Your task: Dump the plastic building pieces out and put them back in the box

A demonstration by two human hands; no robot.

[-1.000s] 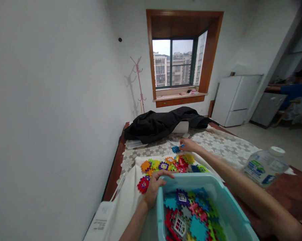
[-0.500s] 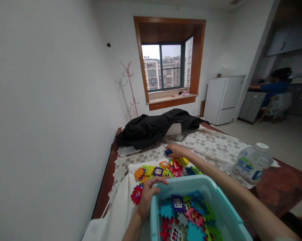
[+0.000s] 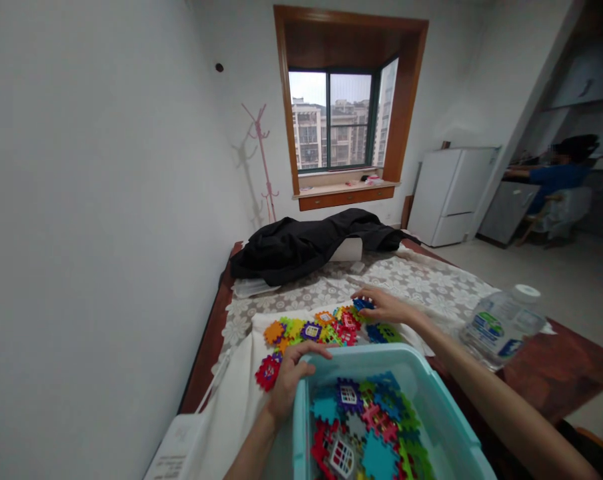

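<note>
My left hand (image 3: 292, 375) is closed on the near-left corner of the rim of a light turquoise plastic bin (image 3: 434, 393), fingers over its edge. Inside lie several gear-edged plastic building pieces, among them a turquoise square (image 3: 380, 456) and a purple one with a white window (image 3: 348, 395). My right hand (image 3: 385, 307) hovers at the far right of a colourful pile of such pieces (image 3: 311, 331), its fingers spread over a dark blue piece (image 3: 364, 304). The fingertips are at that piece; contact is hard to make out. A red piece (image 3: 267, 373) lies left of my left hand.
A large clear bottle with a white cap (image 3: 501, 327) stands on the right of the table. Black cloth (image 3: 301, 247) is heaped at the far end. A wall runs along the left. A person in blue (image 3: 561, 177) sits in the far right room.
My right hand has moved right with the dark blue piece to the pile's edge, and its fingers have spread. My left hand stays on the bin. The view has tilted slightly.
</note>
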